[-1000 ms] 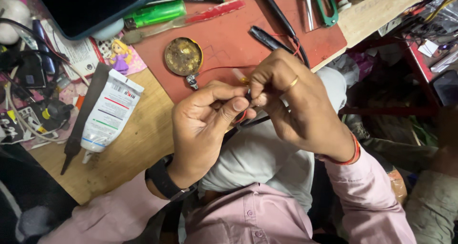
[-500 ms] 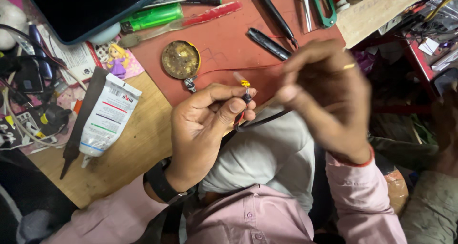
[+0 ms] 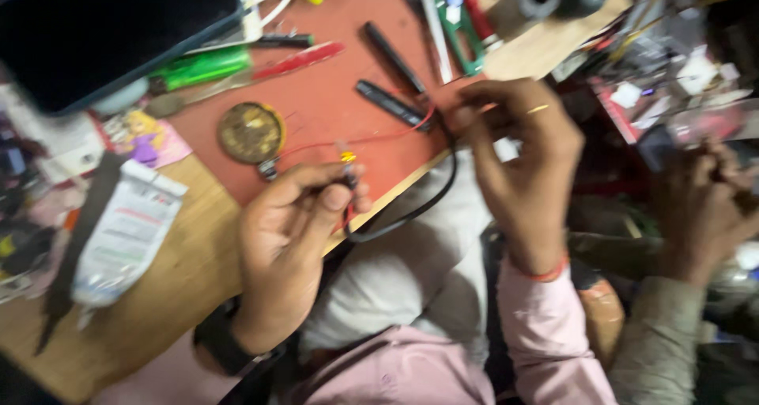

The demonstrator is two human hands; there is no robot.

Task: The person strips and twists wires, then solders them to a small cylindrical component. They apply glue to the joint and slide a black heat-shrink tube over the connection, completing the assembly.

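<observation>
Head camera, looking down: a person in a pink shirt works over a cluttered wooden tabletop [image 3: 158,294] partly covered by a red mat [image 3: 332,112]. The left hand [image 3: 292,231], a dark watch at its wrist, pinches the end of a black cable [image 3: 427,203] between thumb and fingertips, its grip clenched on a small yellow-tipped connector just above the tabletop's front edge. The cable loops down off that edge and curves back up toward the right hand [image 3: 518,152], which wears a ring and hovers at the mat's right edge with fingers curled; blur hides whether its grip closes on the thin red wire [image 3: 364,138] running toward it across the mat. Behind the left hand lies a round brass-coloured tin [image 3: 251,132], with a green lighter [image 3: 202,69] and a red-handled tool [image 3: 304,57] farther back beside a dark tablet [image 3: 103,33]. Two black pens [image 3: 391,103] rest on the mat near the right hand. A white tube [image 3: 126,235] lies at far left. Another person's hands [image 3: 704,207] work at far right.
</observation>
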